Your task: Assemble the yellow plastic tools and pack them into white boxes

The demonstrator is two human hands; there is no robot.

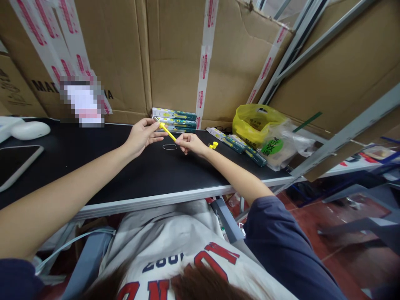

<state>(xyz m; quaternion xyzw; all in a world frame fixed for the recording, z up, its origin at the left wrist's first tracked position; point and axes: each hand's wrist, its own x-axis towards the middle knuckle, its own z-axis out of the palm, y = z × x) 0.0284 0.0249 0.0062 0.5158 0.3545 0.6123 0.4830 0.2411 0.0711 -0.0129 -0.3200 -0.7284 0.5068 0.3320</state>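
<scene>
Between my two hands a slim yellow rod (169,133) slants above the black table top. My left hand (143,136) pinches its upper end, near a silvery tip, with the other fingers loosely spread. The lower end is held by my right hand (189,143), with thumb and fingers pressed together. Below the rod a thin bent wire loop (169,147) lies on the table. Small yellow pieces (214,145) sit just right of my right hand. Behind my hands, narrow green and white boxes (179,121) are stacked against the cardboard.
More narrow boxes (239,145) lie to the right, beside a yellow plastic bag (254,125) and a clear bag (278,148). A tablet or phone (17,164) and a white mouse (30,130) are at the left. Tall cardboard (175,54) and a metal frame (337,141) bound the table.
</scene>
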